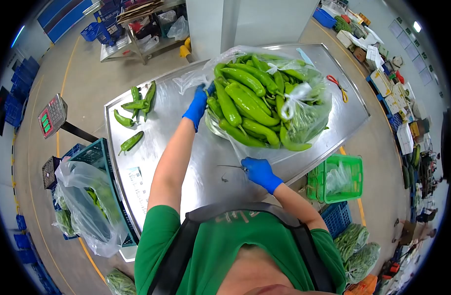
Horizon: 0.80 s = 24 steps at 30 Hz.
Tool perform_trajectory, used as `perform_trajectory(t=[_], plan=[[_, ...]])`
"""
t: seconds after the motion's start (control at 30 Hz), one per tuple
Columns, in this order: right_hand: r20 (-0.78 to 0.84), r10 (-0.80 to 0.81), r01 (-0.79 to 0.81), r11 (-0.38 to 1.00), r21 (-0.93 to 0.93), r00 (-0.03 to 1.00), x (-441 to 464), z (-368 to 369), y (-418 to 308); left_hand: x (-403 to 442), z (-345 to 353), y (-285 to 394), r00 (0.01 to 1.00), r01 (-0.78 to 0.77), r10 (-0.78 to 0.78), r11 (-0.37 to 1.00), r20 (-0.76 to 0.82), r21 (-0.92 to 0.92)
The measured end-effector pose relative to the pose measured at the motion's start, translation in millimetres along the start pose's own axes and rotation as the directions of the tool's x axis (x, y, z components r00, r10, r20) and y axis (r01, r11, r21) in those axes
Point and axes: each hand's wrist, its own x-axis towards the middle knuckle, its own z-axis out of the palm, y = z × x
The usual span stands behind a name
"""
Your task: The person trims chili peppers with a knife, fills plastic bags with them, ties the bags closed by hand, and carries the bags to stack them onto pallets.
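Observation:
A large heap of long green peppers (252, 101) sits in an opened clear plastic bag (311, 115) on the steel table. My left hand (198, 104), in a blue glove, is at the bag's left side, with its fingertips against the bag edge and partly hidden. Below the bag, my right hand (261, 173), also gloved in blue, is closed around a thin, dark, narrow object (230, 166) pointing left; its kind is unclear. Several loose green peppers (137, 104) lie at the table's left, with one single pepper (132, 141) lower down.
Red-handled scissors (337, 87) lie at the right of the steel table (196, 167). A digital scale display (52, 117) and a crate (100, 162) with a bag stand left. A green basket (348, 177) is at the right. Bagged vegetables (360, 255) rest on the floor.

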Motion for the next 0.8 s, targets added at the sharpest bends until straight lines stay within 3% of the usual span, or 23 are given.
perform_trajectory(t=[0.07, 0.17, 0.23, 0.33, 0.37, 0.4, 0.43, 0.47, 0.5, 0.53, 0.57, 0.6, 0.63, 0.7, 0.73, 0.77, 0.8], plan=[[0.040, 0.050, -0.050, 0.999, -0.012, 0.998, 0, 18, 10, 53, -6, -67, 0.995, -0.077, 0.080, 0.996, 0.065, -0.047], [0.115, 0.106, -0.101, 0.994, -0.047, 0.988, 2, 32, 25, 103, -5, -104, 0.983, -0.131, 0.137, 0.990, 0.122, -0.059], [0.214, 0.137, -0.117, 0.988, -0.102, 0.967, 2, 41, 35, 120, -3, -116, 0.975, -0.154, 0.158, 0.987, 0.156, -0.041], [0.237, 0.243, -0.216, 0.967, -0.133, 0.941, 14, 77, 62, 98, 0, -86, 0.972, -0.096, 0.109, 0.993, 0.210, -0.070], [0.108, 0.243, -0.244, 0.970, -0.007, 0.964, 13, 82, 62, 79, -6, -61, 0.971, -0.066, 0.084, 0.994, 0.223, -0.085], [-0.027, 0.247, -0.242, 0.963, 0.120, 0.969, 14, 86, 61, 53, -19, -42, 0.940, -0.273, 0.245, 0.958, 0.239, 0.090], [-0.158, 0.255, -0.212, 0.946, 0.244, 0.954, 15, 88, 59, 17, -30, -20, 0.973, -0.037, 0.074, 0.985, 0.219, -0.167], [-0.147, 0.194, -0.190, 0.981, 0.043, 0.970, 8, 83, 56, -2, -42, -10, 0.982, 0.183, -0.163, 0.952, 0.100, -0.247], [-0.123, 0.132, -0.151, 0.975, -0.160, 0.984, -6, 69, 44, -15, -59, -16, 0.998, 0.032, -0.044, 0.969, -0.042, -0.246], [-0.085, 0.078, -0.104, 0.930, -0.353, 0.993, -13, 53, 32, -32, -73, -17, 0.947, -0.016, -0.065, 0.968, -0.313, -0.249], [-0.060, 0.069, -0.086, 0.927, -0.365, 0.996, -14, 31, 16, -65, -78, -5, 0.828, -0.231, 0.058, 0.942, -0.558, -0.244], [-0.030, 0.064, -0.071, 0.925, -0.374, 0.997, -20, 8, -2, -101, -70, 15, 0.688, -0.352, 0.183, 0.930, -0.702, -0.103], [0.000, 0.066, -0.061, 0.924, -0.378, 0.998, -25, -1, -11, -116, -64, 19, 0.593, -0.474, 0.344, 0.880, -0.728, 0.029], [0.051, 0.117, -0.095, 0.940, -0.327, 0.992, -23, 5, -15, -135, -21, 36, 0.796, -0.477, 0.408, 0.877, -0.448, -0.049], [0.075, 0.143, -0.114, 0.945, -0.306, 0.987, -24, 8, -15, -144, 7, 69, 0.934, -0.214, 0.281, 0.934, -0.219, 0.287], [0.112, 0.114, -0.080, 0.960, -0.268, 0.987, -28, 16, -13, -143, 33, 98, 0.998, -0.003, 0.047, 0.778, -0.053, 0.628], [0.141, 0.086, -0.052, 0.972, -0.229, 0.986, -31, 28, -11, -126, 55, 100, 0.996, -0.018, 0.079, 0.654, -0.045, 0.756]])
